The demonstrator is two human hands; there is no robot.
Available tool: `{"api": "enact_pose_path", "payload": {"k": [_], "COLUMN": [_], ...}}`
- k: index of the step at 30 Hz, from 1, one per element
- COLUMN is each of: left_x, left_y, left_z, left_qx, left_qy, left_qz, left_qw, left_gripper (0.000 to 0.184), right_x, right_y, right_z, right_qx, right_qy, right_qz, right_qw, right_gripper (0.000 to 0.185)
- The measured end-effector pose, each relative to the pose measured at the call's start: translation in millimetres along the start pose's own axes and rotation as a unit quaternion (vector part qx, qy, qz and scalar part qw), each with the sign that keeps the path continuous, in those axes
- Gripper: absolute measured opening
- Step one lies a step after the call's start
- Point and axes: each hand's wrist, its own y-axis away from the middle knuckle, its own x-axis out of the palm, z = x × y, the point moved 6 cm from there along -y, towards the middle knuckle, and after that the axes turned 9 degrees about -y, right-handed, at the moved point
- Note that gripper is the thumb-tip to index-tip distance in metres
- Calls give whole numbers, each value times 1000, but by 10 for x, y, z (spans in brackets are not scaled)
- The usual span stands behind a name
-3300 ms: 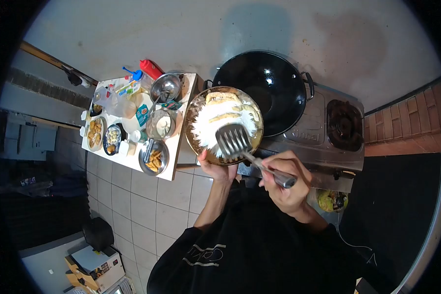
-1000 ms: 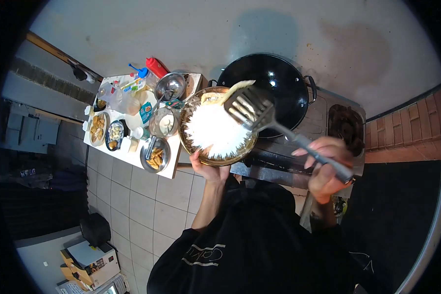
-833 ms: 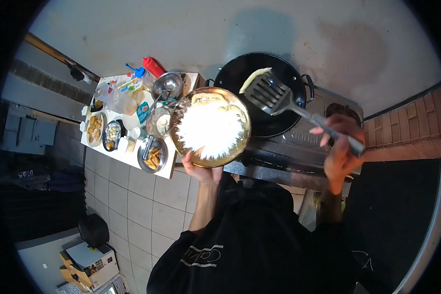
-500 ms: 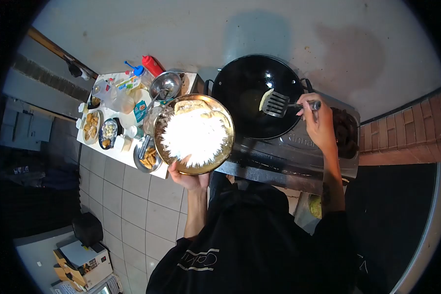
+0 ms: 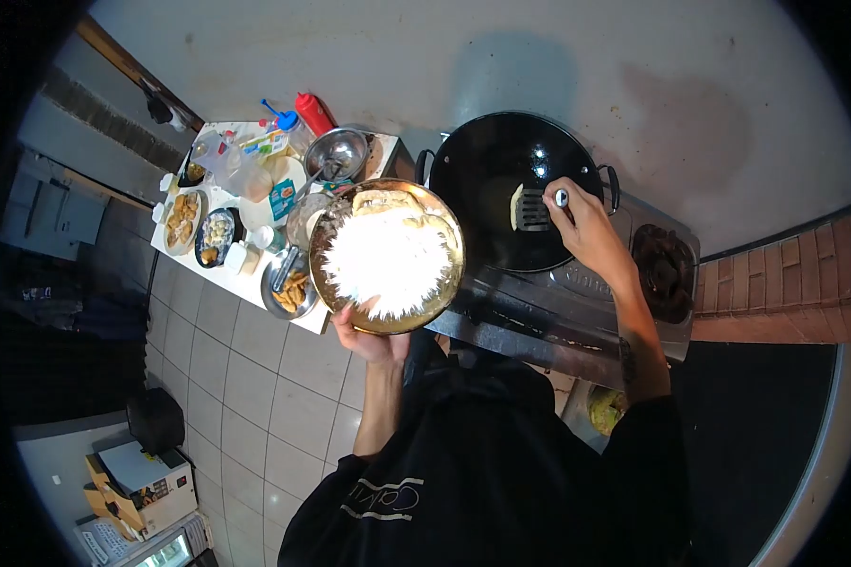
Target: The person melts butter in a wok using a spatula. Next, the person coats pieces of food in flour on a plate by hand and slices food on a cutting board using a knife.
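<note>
My left hand [image 5: 376, 346] grips the near edge of a round, shiny metal plate [image 5: 457, 260], thumb over its rim. Pale, flat pieces of food [image 5: 388, 200] lie along the plate's far side; strong glare hides its middle. In my closed right hand [image 5: 591, 234] is the handle of a black slotted spatula [image 5: 533, 217], its head down inside a black wok [image 5: 482, 170]. One pale, flat piece of food [image 5: 516, 208] sits at the spatula's left edge, in the wok. Whether it rests on the blade or against it, I cannot tell.
The wok stands on a metal gas stove [image 5: 529, 307], with a dark second burner [image 5: 662, 260] at right. A white table [image 5: 246, 285] on the left carries several food dishes, a steel bowl [image 5: 337, 151] and a red squeeze bottle [image 5: 314, 113]. A wall rises behind.
My right hand has moved left over the wok, lowering the spatula and its pale food piece deeper into it. The spatula handle now stands more upright. My left hand still holds the plate.
</note>
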Motion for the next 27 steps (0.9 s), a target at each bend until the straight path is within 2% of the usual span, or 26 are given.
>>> {"api": "enact_pose_path", "payload": {"k": [8, 10, 20, 22, 24, 27], "left_x": [72, 89, 167, 95, 45, -27], "left_y": [26, 34, 72, 67, 59, 51], "left_z": [-47, -66, -177, -172, -168, -157], "left_qx": [2, 10, 30, 24, 25, 19], "left_qy": [-2, 5, 10, -3, 10, 24], "left_qz": [-18, -20, -16, -1, -11, -11], "left_qw": [1000, 1000, 999, 1000, 1000, 999], "left_gripper": [68, 68, 67, 65, 65, 65], "right_x": [62, 89, 69, -30, -85, -112], "right_y": [65, 82, 125, 103, 49, -20], "right_z": [-23, -2, -1, 0, -79, -216], "right_qx": [7, -36, -20, -48, -31, -97], "right_qy": [15, 33, 29, 46, 40, 40], "right_qz": [12, 15, 9, -54, -66, -73], "right_qw": [1000, 999, 999, 996, 997, 992], "right_gripper": [9, 9, 10, 10, 12, 16]}}
